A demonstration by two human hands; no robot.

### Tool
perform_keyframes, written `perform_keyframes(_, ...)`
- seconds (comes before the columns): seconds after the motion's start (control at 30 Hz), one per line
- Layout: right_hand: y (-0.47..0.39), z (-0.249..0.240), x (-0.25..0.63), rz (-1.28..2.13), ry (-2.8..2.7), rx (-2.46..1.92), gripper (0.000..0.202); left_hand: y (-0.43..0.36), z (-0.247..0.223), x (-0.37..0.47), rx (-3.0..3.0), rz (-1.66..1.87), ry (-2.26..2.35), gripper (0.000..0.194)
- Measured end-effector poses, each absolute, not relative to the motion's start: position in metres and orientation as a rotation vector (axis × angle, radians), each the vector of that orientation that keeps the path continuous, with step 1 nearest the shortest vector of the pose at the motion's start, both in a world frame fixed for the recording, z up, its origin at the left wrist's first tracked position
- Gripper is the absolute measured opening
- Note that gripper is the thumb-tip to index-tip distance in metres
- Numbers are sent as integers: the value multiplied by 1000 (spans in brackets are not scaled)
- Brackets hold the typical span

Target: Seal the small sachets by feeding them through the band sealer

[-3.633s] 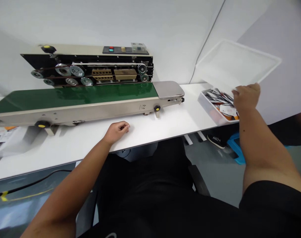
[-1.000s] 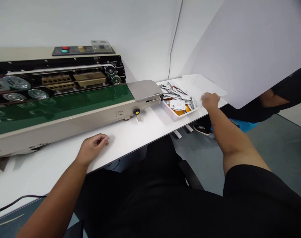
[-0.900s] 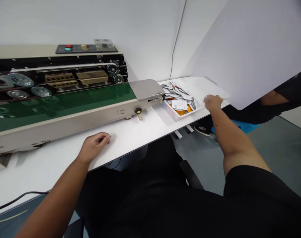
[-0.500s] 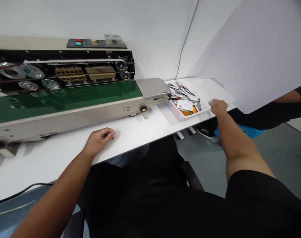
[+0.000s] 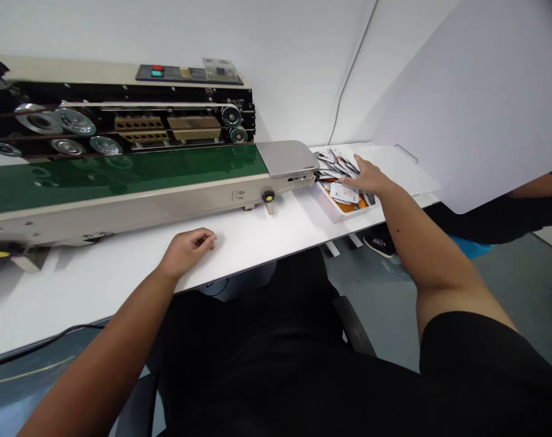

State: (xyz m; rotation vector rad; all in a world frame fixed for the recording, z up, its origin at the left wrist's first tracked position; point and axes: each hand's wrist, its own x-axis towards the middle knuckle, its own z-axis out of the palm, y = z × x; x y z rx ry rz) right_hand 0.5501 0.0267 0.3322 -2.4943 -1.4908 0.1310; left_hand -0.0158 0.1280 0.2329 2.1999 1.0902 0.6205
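My right hand (image 5: 366,176) is over the right part of a white plastic bin (image 5: 336,213), its fingers spread above the packets. Several small white and silver packets (image 5: 344,193), with some orange ones, fill the bin. The bin stands on the white table (image 5: 239,243) at the right end of a conveyor machine (image 5: 189,197) with a green belt. On the table in front of the machine rests my left hand (image 5: 189,250), its fingers curled together, with nothing seen in them.
Behind the belt are metal wheels and brass blocks (image 5: 194,128). A white panel (image 5: 476,109) rises at the right, with another person's arm (image 5: 537,183) beyond it. A black knob (image 5: 268,196) juts from the machine's front.
My right hand has moved left from the bin's right rim to above the packets, and its fingers have spread. My left hand stays curled on the table. The view has shifted slightly.
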Motion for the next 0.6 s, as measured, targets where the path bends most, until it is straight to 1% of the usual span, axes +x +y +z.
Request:
perform_keyframes(0.07, 44, 334, 548, 219, -1462, -2567, 123, 127, 233, -16, 2197, 618, 1098, 35)
perform_keyframes(0.13, 58, 335, 550, 315, -1440, -2622, 123, 127, 233, -16, 2192, 622, 1101, 35)
perform_keyframes(0.23, 75, 333, 553, 336, -1468, -2674, 110, 128, 232, -16, 2183, 635, 1096, 36)
perform_keyframes(0.37, 91, 327, 556, 220, -1511, -2793, 91, 128, 231, -16, 2178, 633, 1084, 34)
perform_keyframes(0.47, 99, 322, 558, 120, -1500, -2897, 81, 128, 231, -15, 2188, 628, 1085, 33)
perform_keyframes(0.6, 102, 313, 569, -2, -1537, -2842, 63, 128, 229, -15, 2204, 643, 1081, 33)
